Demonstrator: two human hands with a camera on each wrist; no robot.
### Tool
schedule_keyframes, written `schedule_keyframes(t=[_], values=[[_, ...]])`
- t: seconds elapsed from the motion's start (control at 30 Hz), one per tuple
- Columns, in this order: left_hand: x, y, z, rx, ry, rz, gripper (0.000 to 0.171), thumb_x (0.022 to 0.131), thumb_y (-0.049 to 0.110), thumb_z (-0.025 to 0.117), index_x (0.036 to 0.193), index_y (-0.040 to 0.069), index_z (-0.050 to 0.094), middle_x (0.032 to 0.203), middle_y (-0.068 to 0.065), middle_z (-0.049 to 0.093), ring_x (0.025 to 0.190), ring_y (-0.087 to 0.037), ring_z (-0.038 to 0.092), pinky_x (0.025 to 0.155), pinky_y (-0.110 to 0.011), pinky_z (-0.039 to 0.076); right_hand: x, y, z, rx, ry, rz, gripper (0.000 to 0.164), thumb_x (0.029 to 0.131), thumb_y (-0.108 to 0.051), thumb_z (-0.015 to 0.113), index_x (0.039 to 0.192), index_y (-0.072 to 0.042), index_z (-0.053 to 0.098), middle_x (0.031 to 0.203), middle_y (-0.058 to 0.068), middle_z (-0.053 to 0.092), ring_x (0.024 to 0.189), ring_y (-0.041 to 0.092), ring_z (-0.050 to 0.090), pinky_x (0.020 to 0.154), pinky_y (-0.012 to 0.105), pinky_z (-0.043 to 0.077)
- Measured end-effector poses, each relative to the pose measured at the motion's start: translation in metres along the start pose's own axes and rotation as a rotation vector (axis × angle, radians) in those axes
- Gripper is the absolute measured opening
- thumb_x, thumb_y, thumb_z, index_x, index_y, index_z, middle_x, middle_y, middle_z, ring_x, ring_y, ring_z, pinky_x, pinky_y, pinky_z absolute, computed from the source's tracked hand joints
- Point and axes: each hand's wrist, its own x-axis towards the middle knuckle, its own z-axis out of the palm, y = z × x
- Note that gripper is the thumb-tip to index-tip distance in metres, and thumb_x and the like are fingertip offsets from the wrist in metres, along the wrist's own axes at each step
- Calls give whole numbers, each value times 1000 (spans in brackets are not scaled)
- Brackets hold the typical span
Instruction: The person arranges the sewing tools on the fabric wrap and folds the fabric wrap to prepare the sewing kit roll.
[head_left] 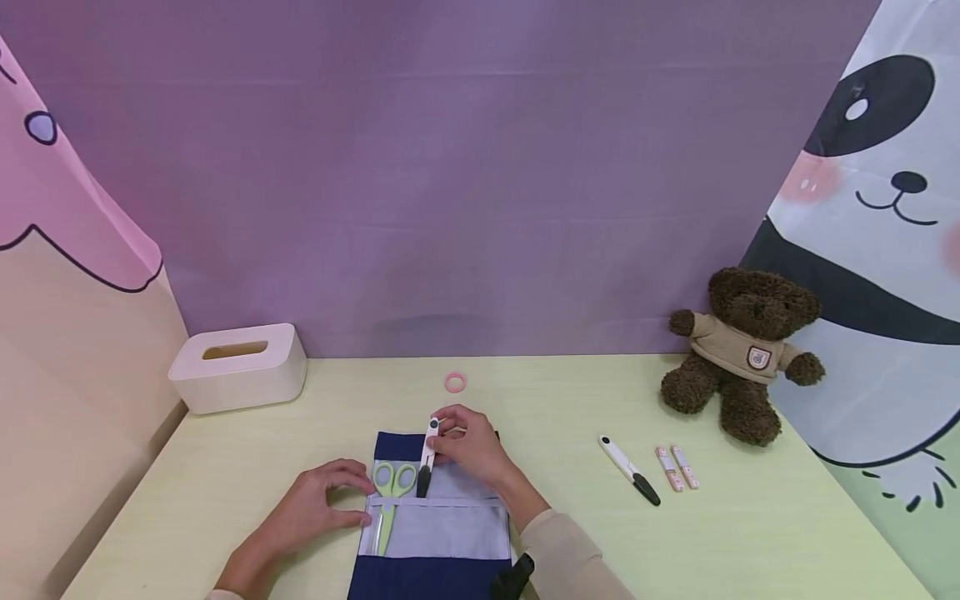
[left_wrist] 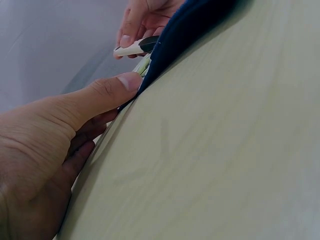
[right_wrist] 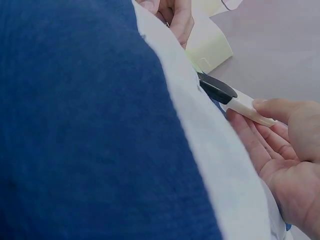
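Note:
A navy and pale grey cloth pouch point(head_left: 450, 533) lies unfolded at the front of the table. Green-handled scissors point(head_left: 394, 482) stand in its left pocket, blades down, beside a slim clear-looking strip. My right hand point(head_left: 468, 446) pinches a white marker point(head_left: 429, 446) between thumb and fingers. The marker's black cap point(right_wrist: 217, 89) points down at the pocket's upper edge, right of the scissors. My left hand point(head_left: 322, 504) is at the pouch's left edge, thumb and fingers apart; in the left wrist view its thumb point(left_wrist: 131, 81) touches the cloth border.
Right of the pouch lie a second white marker point(head_left: 628, 469) and two small pink-and-white sticks point(head_left: 677, 467). A pink tape ring point(head_left: 454, 375) lies behind the pouch. A white tissue box point(head_left: 240, 379) stands back left, a brown teddy bear point(head_left: 742, 354) back right.

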Motion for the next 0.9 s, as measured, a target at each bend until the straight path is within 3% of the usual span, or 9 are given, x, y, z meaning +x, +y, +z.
schedule_keyframes(t=[0.33,0.5,0.67,0.9], values=[[0,-3,1,-1,11,20,31,75,42,91,101,29,79,120,6,72,115,-11,64,107,-27,50,-3,0,2,-53,-71,46,40,89,4,73,127,8,62,97,13,70,78,12,72,72,36,65],[1,-4,1,-6,-5,-5,31,76,44,90,101,30,79,121,7,71,116,-11,63,107,-29,50,-6,-2,2,-47,-85,57,28,92,3,70,119,8,66,96,11,71,76,13,73,75,37,66],[2,-3,0,-5,-19,-28,31,76,44,90,101,31,79,122,7,70,116,-12,63,107,-32,51,-10,-4,0,-78,-99,44,27,93,1,70,120,7,68,103,19,72,80,15,75,78,37,65],[2,-4,1,9,-14,-29,31,76,44,90,101,31,79,122,7,71,116,-13,64,107,-36,52,-13,-4,-2,-269,-101,-5,28,92,-10,76,119,-4,74,104,13,75,85,11,73,79,25,60]])
